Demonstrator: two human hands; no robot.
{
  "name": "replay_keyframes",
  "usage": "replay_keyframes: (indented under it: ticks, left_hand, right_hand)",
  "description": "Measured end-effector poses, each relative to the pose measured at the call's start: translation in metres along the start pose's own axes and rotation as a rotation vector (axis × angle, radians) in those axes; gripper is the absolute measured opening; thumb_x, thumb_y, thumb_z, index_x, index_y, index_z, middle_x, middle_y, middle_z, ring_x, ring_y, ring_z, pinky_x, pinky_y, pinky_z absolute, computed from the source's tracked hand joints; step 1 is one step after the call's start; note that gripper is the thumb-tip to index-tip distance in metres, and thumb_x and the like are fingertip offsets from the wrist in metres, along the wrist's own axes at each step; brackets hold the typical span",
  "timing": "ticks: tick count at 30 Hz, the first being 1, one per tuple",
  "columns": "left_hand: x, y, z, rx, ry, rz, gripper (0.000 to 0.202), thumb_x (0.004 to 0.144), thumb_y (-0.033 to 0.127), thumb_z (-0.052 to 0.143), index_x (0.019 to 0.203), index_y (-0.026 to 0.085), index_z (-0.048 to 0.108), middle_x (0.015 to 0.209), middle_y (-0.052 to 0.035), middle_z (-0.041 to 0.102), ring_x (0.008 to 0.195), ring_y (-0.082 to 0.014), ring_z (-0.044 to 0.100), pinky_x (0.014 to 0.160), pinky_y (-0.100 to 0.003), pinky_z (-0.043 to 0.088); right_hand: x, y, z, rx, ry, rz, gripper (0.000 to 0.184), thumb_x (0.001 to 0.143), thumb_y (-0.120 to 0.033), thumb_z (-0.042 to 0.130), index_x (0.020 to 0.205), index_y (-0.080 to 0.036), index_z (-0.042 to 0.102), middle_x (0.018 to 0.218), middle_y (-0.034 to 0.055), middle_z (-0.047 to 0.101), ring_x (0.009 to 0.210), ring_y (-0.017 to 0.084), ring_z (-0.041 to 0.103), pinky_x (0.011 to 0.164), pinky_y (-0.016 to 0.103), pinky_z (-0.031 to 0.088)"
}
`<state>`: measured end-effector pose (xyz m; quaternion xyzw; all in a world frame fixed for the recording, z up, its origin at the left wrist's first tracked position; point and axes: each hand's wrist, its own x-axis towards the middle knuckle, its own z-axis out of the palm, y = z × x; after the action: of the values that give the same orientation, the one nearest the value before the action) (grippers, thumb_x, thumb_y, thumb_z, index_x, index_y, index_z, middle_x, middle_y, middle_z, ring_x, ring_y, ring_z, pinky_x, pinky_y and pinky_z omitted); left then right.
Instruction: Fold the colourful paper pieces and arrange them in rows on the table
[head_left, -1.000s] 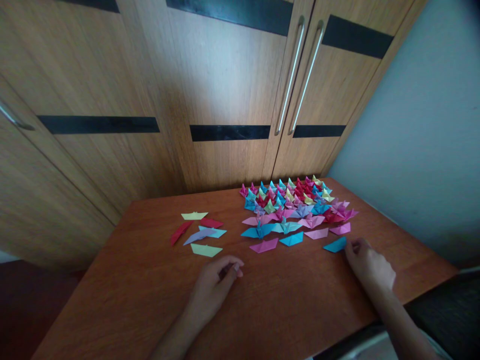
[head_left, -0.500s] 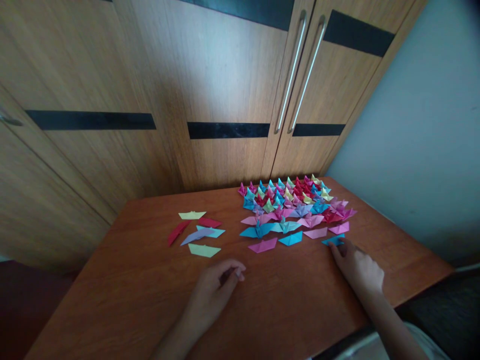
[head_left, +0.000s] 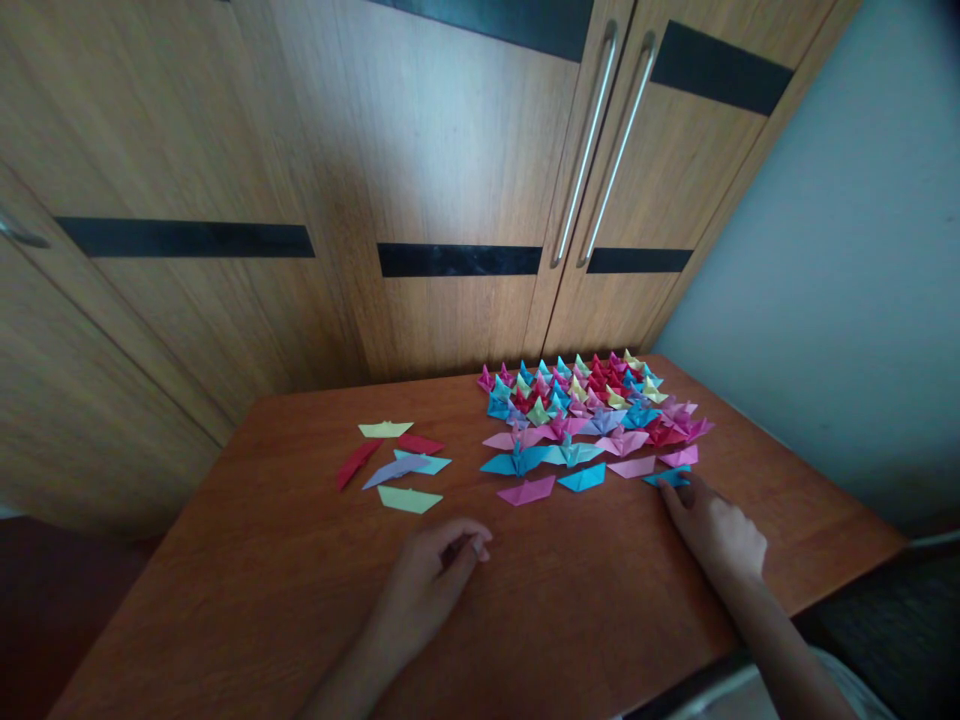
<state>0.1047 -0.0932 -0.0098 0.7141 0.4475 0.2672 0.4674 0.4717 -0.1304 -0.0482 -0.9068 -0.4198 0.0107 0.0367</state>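
Observation:
My right hand (head_left: 715,532) rests on the wooden table (head_left: 300,600) with its fingertips pinched on a blue folded paper boat (head_left: 666,478), at the right end of the nearest row. Beyond it lies a dense cluster of coloured paper boats (head_left: 589,405) in pink, blue, red and yellow. My left hand (head_left: 426,583) lies loosely curled on the table nearer me, holding nothing visible. A small group of flat folded papers (head_left: 396,462) sits ahead of the left hand.
Tall wooden cupboard doors with metal handles (head_left: 600,140) stand right behind the table. A grey wall (head_left: 840,280) runs along the right side. The table's near right edge (head_left: 825,590) drops off by my right arm.
My right hand slid the blue paper boat leftward and away from me, up to the right end of the nearest row. The left hand stayed put.

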Motion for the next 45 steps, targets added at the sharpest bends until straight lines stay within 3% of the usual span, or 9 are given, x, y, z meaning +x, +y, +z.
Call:
replay_keyframes:
  ticks: [7, 11, 16, 21, 25, 28, 33, 40, 45]
  left_hand:
    - [0.001, -0.004, -0.001, -0.003, 0.032, 0.007, 0.022, 0.087, 0.029, 0.045, 0.085, 0.021, 0.065, 0.079, -0.0019, 0.069, 0.078, -0.0182, 0.063, 0.072, -0.026, 0.045]
    - [0.006, -0.009, -0.010, -0.008, 0.092, 0.007, 0.021, 0.086, 0.030, 0.047, 0.087, 0.020, 0.065, 0.080, -0.0025, 0.070, 0.079, -0.0187, 0.064, 0.074, -0.027, 0.047]
    - [0.012, -0.025, -0.041, 0.092, 0.332, 0.004, 0.023, 0.084, 0.033, 0.049, 0.094, 0.021, 0.066, 0.093, -0.0036, 0.071, 0.086, -0.0201, 0.065, 0.078, -0.030, 0.048]
    - [0.014, -0.047, -0.086, 0.353, 0.588, -0.085, 0.029, 0.083, 0.036, 0.049, 0.102, 0.020, 0.064, 0.099, -0.0048, 0.071, 0.086, -0.0210, 0.065, 0.079, -0.031, 0.049]
    - [0.024, -0.060, -0.115, 0.642, 0.615, -0.142, 0.032, 0.082, 0.036, 0.049, 0.109, 0.021, 0.061, 0.107, -0.0068, 0.069, 0.087, -0.0223, 0.066, 0.077, -0.031, 0.050]
    - [0.036, -0.066, -0.124, 0.772, 0.546, -0.100, 0.033, 0.084, 0.037, 0.048, 0.109, 0.019, 0.060, 0.111, -0.0085, 0.067, 0.096, -0.0232, 0.064, 0.083, -0.031, 0.048]
    - [0.047, -0.070, -0.123, 0.900, 0.414, -0.110, 0.032, 0.085, 0.037, 0.046, 0.108, 0.022, 0.062, 0.110, -0.0084, 0.066, 0.098, -0.0247, 0.061, 0.084, -0.032, 0.047]
    - [0.039, -0.066, -0.119, 1.036, 0.393, -0.124, 0.032, 0.088, 0.032, 0.041, 0.108, 0.026, 0.064, 0.112, -0.0071, 0.065, 0.101, -0.0258, 0.061, 0.080, -0.032, 0.048]
    - [0.033, -0.069, -0.122, 1.060, 0.429, -0.215, 0.037, 0.090, 0.031, 0.036, 0.119, 0.025, 0.058, 0.108, -0.0100, 0.068, 0.089, -0.0279, 0.066, 0.071, -0.034, 0.050]
  right_hand:
    - [-0.008, 0.000, -0.002, 0.099, 0.217, -0.028, 0.047, 0.089, -0.052, 0.036, 0.119, -0.023, 0.058, 0.075, 0.0096, 0.070, 0.067, 0.028, 0.066, 0.058, 0.034, 0.047]
    - [-0.017, -0.029, -0.004, 0.386, 0.300, -0.341, 0.040, 0.088, -0.044, 0.041, 0.109, -0.019, 0.063, 0.082, 0.0078, 0.071, 0.066, 0.022, 0.066, 0.057, 0.027, 0.046]
    - [-0.045, -0.090, 0.003, 0.633, 0.170, -0.769, 0.029, 0.089, -0.033, 0.041, 0.099, -0.020, 0.066, 0.097, 0.0063, 0.071, 0.084, 0.020, 0.066, 0.076, 0.028, 0.050]
    - [-0.077, -0.125, 0.010, 0.616, 0.009, -0.915, 0.025, 0.088, -0.024, 0.042, 0.093, -0.021, 0.066, 0.085, 0.0041, 0.070, 0.075, 0.018, 0.064, 0.069, 0.027, 0.048]
    - [-0.082, -0.126, 0.009, 0.647, -0.058, -0.932, 0.025, 0.088, -0.023, 0.042, 0.091, -0.021, 0.066, 0.083, 0.0028, 0.069, 0.074, 0.017, 0.063, 0.069, 0.027, 0.047]
    - [-0.080, -0.124, 0.008, 0.674, -0.061, -0.894, 0.024, 0.089, -0.024, 0.042, 0.088, -0.021, 0.066, 0.080, 0.0028, 0.068, 0.071, 0.017, 0.063, 0.067, 0.027, 0.046]
    - [-0.079, -0.125, 0.009, 0.650, -0.041, -0.892, 0.023, 0.087, -0.021, 0.043, 0.089, -0.021, 0.066, 0.082, 0.0032, 0.069, 0.073, 0.017, 0.063, 0.069, 0.027, 0.047]
    - [-0.079, -0.124, 0.013, 0.665, -0.033, -0.884, 0.023, 0.086, -0.021, 0.044, 0.092, -0.022, 0.066, 0.084, 0.0038, 0.070, 0.074, 0.018, 0.065, 0.069, 0.028, 0.049]
    - [-0.078, -0.124, 0.015, 0.700, -0.030, -0.875, 0.023, 0.086, -0.022, 0.043, 0.091, -0.022, 0.066, 0.086, 0.0042, 0.070, 0.073, 0.018, 0.065, 0.069, 0.029, 0.050]
